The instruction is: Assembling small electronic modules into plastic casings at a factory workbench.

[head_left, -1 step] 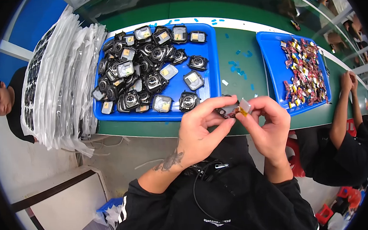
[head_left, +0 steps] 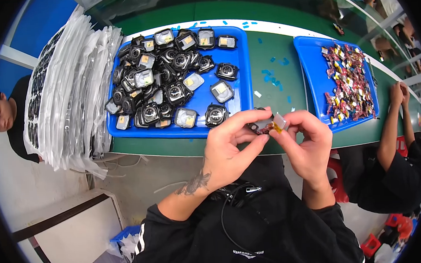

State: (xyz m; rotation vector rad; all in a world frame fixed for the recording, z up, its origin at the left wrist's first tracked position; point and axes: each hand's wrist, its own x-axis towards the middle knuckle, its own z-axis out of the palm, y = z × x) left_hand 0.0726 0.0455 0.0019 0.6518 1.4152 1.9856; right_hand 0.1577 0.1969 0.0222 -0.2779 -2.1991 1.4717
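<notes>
Both my hands meet just over the table's near edge. My left hand (head_left: 235,142) is closed on a black watch case (head_left: 252,127), mostly hidden by its fingers. Between the thumb and forefinger of my right hand (head_left: 310,142) is a small silver battery (head_left: 279,121) with yellow tape. A dark reddish flex circuit (head_left: 267,128) runs from the battery toward the watch case. Beyond my left hand, a blue tray (head_left: 238,67) carries a heap of black smartwatch cases (head_left: 177,92), some back up, others showing silver insides.
At the right, another blue tray (head_left: 317,96) holds many reddish flex circuits with batteries (head_left: 347,84). Blue film scraps (head_left: 271,77) lie on the green table (head_left: 258,46) between the trays. Plastic-wrapped sheets (head_left: 73,91) stand stacked at the left. A person sits at either side.
</notes>
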